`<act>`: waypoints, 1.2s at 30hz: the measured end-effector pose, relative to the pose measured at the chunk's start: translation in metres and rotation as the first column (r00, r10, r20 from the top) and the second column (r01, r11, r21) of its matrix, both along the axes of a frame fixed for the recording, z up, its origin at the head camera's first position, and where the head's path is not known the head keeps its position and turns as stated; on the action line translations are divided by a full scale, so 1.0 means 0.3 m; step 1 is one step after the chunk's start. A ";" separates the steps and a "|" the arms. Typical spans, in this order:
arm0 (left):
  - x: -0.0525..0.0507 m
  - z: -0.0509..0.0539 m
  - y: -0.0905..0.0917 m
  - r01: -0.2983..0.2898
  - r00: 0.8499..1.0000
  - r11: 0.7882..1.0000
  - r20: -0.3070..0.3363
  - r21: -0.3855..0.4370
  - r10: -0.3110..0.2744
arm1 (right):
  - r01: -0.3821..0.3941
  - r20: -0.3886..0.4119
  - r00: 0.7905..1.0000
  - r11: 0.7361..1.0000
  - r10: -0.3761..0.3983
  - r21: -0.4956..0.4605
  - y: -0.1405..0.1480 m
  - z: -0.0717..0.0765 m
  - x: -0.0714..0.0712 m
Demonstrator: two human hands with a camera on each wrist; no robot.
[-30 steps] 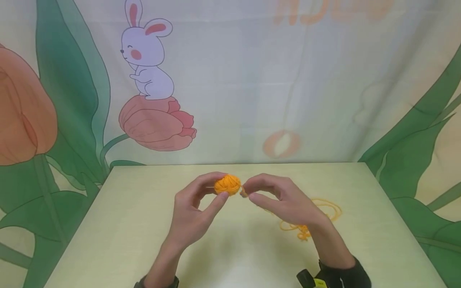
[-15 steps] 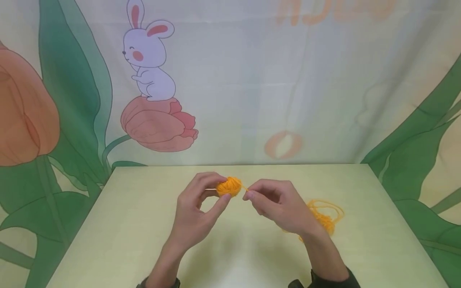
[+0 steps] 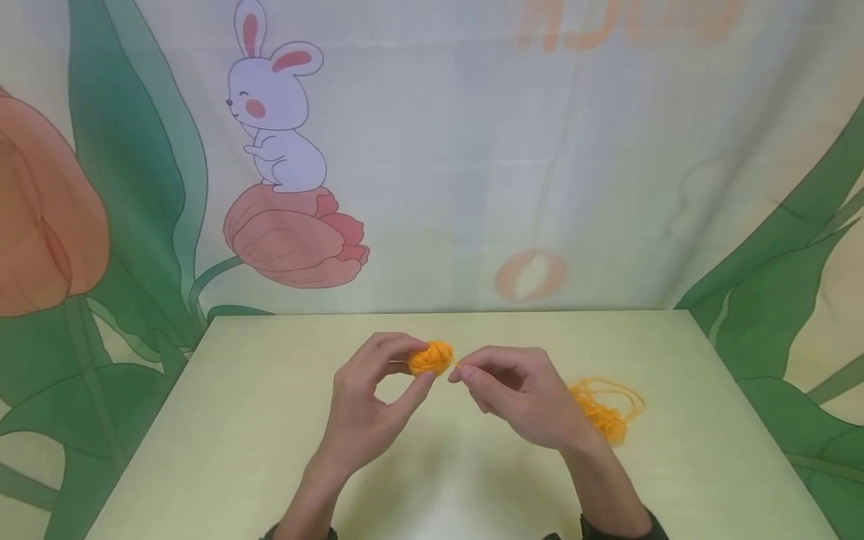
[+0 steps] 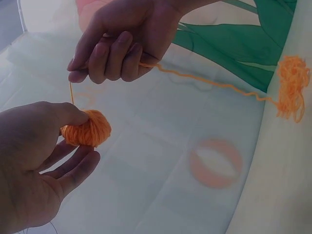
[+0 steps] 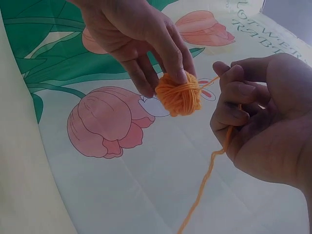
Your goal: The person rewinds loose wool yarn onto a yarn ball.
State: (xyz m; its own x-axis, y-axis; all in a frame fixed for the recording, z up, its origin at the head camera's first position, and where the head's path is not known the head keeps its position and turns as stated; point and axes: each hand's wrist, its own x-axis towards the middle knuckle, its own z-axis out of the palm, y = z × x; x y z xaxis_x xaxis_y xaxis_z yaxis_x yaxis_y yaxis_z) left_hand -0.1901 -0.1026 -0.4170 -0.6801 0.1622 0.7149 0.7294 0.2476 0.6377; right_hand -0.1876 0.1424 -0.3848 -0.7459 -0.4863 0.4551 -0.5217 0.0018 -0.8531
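A small ball of orange yarn (image 3: 432, 359) is held up over the table by my left hand (image 3: 378, 409), its thumb on one side and fingers on the other. My right hand (image 3: 520, 394) pinches the yarn strand (image 5: 211, 84) between thumb and forefinger, just to the right of the ball. In the right wrist view the other fingers curl round the same strand, which runs out below the palm. From there, in the left wrist view, it stretches to a loose heap of orange yarn (image 4: 292, 87) on the table. My right forearm hides part of that heap in the head view.
The pale table (image 3: 236, 420) reaches back to a hanging cloth (image 3: 432, 187) printed with a rabbit, tulips and leaves. The loose yarn lies on the table's right half, beside my right wrist.
My right hand has drawn its fingers in on the strand and dropped slightly. The left hand, with the yarn ball, sits a little lower. More of the loose heap shows beside the right forearm.
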 end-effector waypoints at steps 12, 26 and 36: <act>0.011 0.003 0.008 -0.013 0.995 0.987 0.104 0.163 -0.004 | -0.116 -0.010 0.993 0.992 0.117 0.055 -0.013 -0.020 -0.009; 0.042 0.033 0.008 0.058 0.966 0.958 0.225 0.281 -0.124 | -0.215 0.126 0.971 0.971 0.202 0.104 -0.024 -0.057 -0.043; 0.045 0.025 0.000 0.265 0.913 0.914 0.227 0.306 -0.340 | -0.211 0.183 0.965 0.972 0.189 0.106 -0.009 -0.092 -0.079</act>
State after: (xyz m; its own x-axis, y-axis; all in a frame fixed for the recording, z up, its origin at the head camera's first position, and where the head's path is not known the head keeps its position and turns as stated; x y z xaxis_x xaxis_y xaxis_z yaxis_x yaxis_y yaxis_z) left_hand -0.1765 -0.1027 -0.4094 -0.8001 0.2235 0.5567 0.5329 -0.1614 0.8307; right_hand -0.2113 0.1398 -0.4124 -0.6888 -0.6779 0.2569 -0.3693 0.0232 -0.9290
